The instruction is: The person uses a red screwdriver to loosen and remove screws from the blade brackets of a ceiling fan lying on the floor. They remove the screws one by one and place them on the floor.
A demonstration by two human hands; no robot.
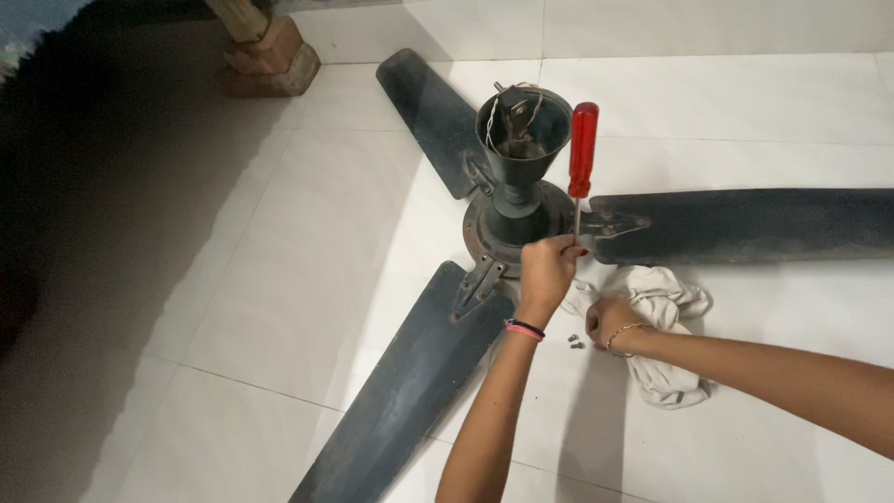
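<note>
Left hand (548, 268) pinches the screwdriver (582, 154) shaft at the fan (517, 219) hub, right hand (607, 319) clenches on the cloth (666, 321) beside it; gripped so low, the tip could slip off, and the loose screws (575, 342) might roll.

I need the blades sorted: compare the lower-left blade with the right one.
The lower-left blade runs diagonally toward the camera; the right blade lies level across the floor. The lower-left blade's bracket shows fully; the screwdriver stands at the right blade's bracket. Both are dark and dusty.
</note>
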